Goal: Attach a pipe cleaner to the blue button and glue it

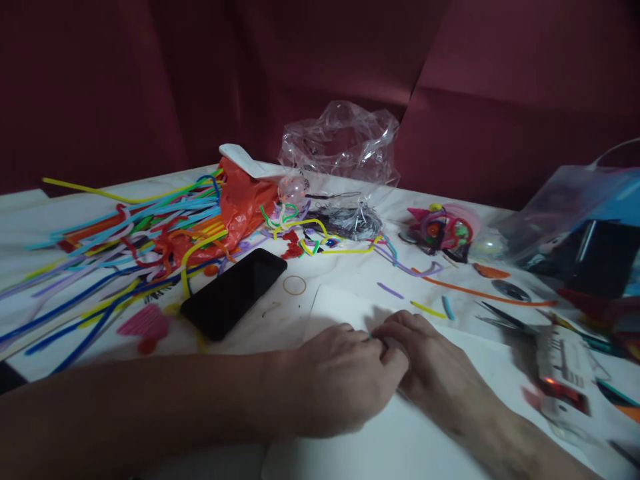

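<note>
resting on a white sheet, your left hand lies knuckles up with its fingers curled in, and your right hand meets it fingertip to fingertip, also curled. between the two sets of fingertips a tiny green bit shows, pinched there; which hand really has hold of it you cannot tell, since the fingers hide nearly all of it. the sheet lies flat on the table under both hands. just beyond your right fingers lie short cut pieces on the table: a yellow one, a blue one beside it, and a purple one a little farther off. a long orange strand runs to the right past them. near your left hand, up and to the left, a black phone lies face up, with a rubber band just beside its top corner. farther left spreads a big tangle of coloured pipe cleaners, reaching to an orange bag. behind that stands a crumpled clear bag. to your right, scissors lie near a glue gun, both blurred.
</note>
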`<state>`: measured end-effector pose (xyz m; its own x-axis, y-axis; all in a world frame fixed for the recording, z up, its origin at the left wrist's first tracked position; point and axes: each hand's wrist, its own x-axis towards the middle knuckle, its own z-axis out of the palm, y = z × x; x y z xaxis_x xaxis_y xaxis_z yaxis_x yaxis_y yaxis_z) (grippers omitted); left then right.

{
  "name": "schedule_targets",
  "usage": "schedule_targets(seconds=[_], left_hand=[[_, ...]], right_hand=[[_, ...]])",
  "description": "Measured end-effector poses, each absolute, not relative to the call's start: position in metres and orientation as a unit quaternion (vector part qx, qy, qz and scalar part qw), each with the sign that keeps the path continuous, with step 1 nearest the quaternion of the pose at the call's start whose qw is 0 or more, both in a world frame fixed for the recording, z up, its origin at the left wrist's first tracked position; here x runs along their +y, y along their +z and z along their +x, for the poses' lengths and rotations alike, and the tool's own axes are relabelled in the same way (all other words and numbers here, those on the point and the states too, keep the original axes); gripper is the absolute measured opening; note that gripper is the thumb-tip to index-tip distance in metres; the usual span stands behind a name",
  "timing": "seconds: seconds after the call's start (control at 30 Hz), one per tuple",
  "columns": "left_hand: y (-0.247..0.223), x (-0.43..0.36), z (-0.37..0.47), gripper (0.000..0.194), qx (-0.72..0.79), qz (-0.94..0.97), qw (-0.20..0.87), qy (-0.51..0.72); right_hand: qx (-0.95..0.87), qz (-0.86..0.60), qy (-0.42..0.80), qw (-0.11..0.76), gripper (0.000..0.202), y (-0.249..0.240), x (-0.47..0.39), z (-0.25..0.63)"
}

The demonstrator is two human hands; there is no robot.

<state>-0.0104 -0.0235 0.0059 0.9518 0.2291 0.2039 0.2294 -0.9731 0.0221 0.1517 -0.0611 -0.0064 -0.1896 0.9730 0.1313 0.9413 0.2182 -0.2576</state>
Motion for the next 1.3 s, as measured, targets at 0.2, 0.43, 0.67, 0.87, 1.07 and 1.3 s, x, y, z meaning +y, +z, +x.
schedule_targets(seconds=[0.2,0.43,0.67,0.87,1.07,1.3], left_hand=[[0.004,-0.037,-0.01,0.035,-0.154,-0.98,0.054,-0.117],[0.012,-0.039,-0.011,0.038,-0.15,-0.986,0.018,-0.067],[0.015,-0.036,-0.01,0.045,-0.164,-0.985,-0.005,-0.06],[0.007,-0.038,-0.009,0.049,-0.176,-0.982,0.003,-0.068],[0.002,-0.038,-0.01,0.041,-0.17,-0.983,0.01,-0.075],[0.012,-0.038,-0.008,0.031,-0.199,-0.979,-0.034,-0.04]], right_hand=[[-0.767,-0.621,0.085,0.138,0.026,-0.009,-0.062,0.156],[-0.771,-0.612,0.083,0.156,0.027,-0.012,-0.063,0.159],[-0.771,-0.615,0.078,0.148,0.026,-0.01,-0.062,0.156],[-0.762,-0.629,0.071,0.138,0.026,-0.007,-0.066,0.152],[-0.761,-0.632,0.065,0.133,0.025,-0.004,-0.066,0.149],[-0.739,-0.66,0.061,0.122,0.022,0.002,-0.066,0.145]])
